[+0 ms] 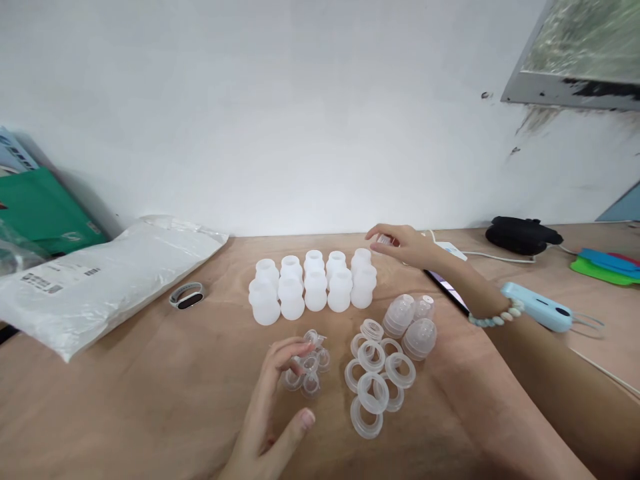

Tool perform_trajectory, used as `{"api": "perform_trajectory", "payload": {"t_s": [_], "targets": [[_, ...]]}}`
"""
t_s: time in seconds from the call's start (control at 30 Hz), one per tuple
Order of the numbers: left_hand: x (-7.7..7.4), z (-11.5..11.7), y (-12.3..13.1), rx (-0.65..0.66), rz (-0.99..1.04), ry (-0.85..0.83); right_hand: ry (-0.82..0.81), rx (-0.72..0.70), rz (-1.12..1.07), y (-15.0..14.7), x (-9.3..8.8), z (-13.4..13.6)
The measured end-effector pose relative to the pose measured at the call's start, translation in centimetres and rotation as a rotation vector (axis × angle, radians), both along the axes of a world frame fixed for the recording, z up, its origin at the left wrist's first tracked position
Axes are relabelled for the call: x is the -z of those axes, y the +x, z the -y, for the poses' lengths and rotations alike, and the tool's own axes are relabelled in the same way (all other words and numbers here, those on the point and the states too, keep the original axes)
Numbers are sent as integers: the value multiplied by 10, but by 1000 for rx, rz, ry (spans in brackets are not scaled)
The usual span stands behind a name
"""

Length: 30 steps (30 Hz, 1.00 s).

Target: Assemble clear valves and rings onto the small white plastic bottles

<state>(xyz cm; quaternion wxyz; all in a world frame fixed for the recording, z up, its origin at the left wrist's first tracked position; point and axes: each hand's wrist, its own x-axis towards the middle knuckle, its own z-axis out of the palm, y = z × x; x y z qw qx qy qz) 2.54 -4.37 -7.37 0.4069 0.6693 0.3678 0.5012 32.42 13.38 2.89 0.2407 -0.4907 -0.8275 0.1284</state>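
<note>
Several white silicone bottle bodies [314, 288] stand in two rows on the wooden table [150, 400]. My right hand [406, 244] reaches past their right end, fingers pinched on a small clear piece [384, 240]. My left hand [273, 407] rests near the front, fingertips touching a heap of small clear plastic parts [307, 368], fingers loosely spread. Between the hands lie several translucent rings [374, 379] and three clear dome caps [411, 323].
A white plastic bag [100, 280] lies at the left, with a fitness band [187, 295] beside it. A phone [447, 288], a light blue device [537, 305], a black object [520, 235], cables and colored items [605, 264] sit at the right. A white wall stands behind.
</note>
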Motion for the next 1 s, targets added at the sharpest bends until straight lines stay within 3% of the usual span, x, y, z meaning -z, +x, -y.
{"api": "perform_trajectory", "payload": {"t_s": [0.07,0.17,0.27,0.37,0.5,0.67,0.87,1.0], "targets": [[-2,1,0,-9,-3,8,34,18,-77,-9,-5,23],[-5,2,1,-16,-22,27,-42,-110,-291,-34,-2,71],[-9,3,4,-33,14,-20,-123,-250,-269,-59,14,120],[-10,0,7,52,76,-200,-21,-367,-307,-75,36,150],[-9,-4,12,241,225,-528,305,-369,-351,-83,57,161],[-13,-1,21,262,416,-818,538,-354,-247,-88,66,165],[-26,3,22,218,463,-951,531,-405,-198,-92,72,171],[-25,6,19,160,431,-1024,306,-408,-288,-92,66,175]]}}
